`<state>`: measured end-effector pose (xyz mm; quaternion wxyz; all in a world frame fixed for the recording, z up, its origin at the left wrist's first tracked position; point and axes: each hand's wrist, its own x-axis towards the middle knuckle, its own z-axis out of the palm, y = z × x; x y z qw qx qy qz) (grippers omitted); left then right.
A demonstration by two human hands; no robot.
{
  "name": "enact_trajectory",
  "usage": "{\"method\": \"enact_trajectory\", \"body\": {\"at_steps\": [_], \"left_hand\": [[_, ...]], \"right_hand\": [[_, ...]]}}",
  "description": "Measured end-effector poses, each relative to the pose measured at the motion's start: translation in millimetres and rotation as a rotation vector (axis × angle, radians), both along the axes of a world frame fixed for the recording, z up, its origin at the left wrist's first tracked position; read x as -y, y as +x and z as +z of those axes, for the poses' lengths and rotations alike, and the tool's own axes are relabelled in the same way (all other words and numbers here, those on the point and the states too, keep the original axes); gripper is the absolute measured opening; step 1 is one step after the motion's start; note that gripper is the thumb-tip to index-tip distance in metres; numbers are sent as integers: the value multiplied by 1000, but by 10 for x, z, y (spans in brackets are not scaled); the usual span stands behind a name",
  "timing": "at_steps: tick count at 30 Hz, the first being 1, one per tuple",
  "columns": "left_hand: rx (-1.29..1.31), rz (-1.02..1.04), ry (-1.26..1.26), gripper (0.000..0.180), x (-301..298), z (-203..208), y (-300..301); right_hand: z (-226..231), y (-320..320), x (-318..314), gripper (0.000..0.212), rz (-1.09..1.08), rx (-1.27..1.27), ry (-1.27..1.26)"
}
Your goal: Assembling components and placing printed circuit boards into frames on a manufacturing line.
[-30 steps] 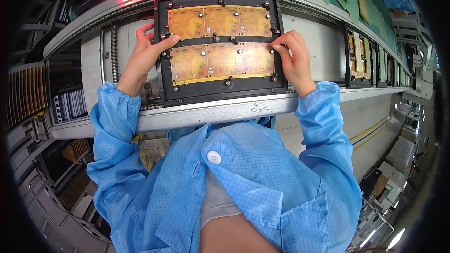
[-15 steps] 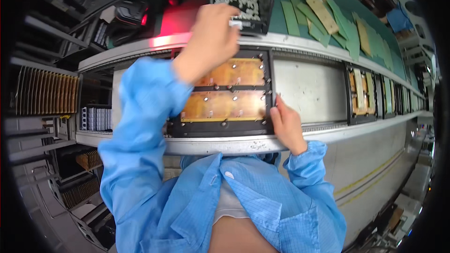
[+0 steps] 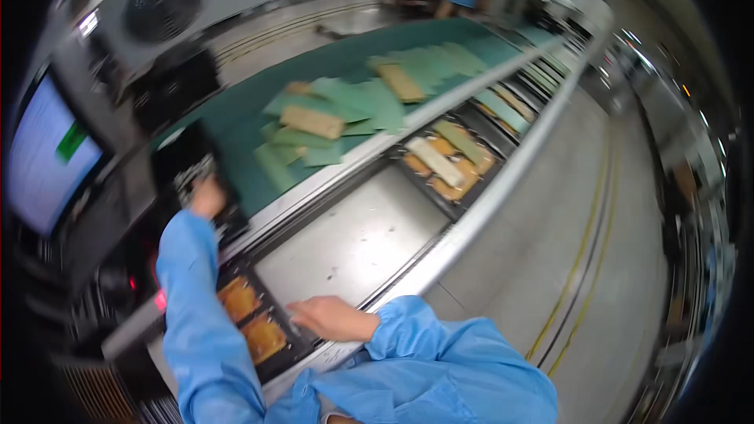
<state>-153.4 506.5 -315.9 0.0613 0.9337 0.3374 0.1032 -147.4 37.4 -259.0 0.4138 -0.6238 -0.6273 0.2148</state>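
In the head view, your left hand is down in the black tray on the green worktop; blur hides its fingers, so you cannot tell whether they grasp anything. Your right hand touches the right edge of the black frame, its grip unclear. The frame, holding orange boards, sits on the metal conveyor, below the tray.

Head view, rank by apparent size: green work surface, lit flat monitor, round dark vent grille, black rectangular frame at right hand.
1. Green work surface
2. Lit monitor and black frame: too close to rank; blue sleeve partly hides frame
3. Round vent grille
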Motion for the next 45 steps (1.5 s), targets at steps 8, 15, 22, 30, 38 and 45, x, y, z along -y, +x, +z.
{"method": "enact_trajectory", "body": {"at_steps": [8, 15, 22, 30, 38, 45], "left_hand": [[141, -97, -486, 15, 603, 582, 323], [316, 5, -258, 20, 563, 774, -38], [429, -80, -227, 24, 1092, 1293, -101], [-38, -61, -984, 16, 2445, 1645, -1482], [117, 87, -1110, 26, 2733, 1350, -2134], [351, 58, -730, 17, 2701, 1195, -2541]], "right_hand": [[-80, 148, 60, 33, -114, -61, 9], [-44, 117, -8, 26, -39, 36, -87], [22, 150, 34, 27, -153, -36, -34], [55, 94, 12, 30, -154, -119, -129], [103, 46, -38, 33, -280, -196, -194], [390, -173, -309, 21, -41, 228, 93]]}}
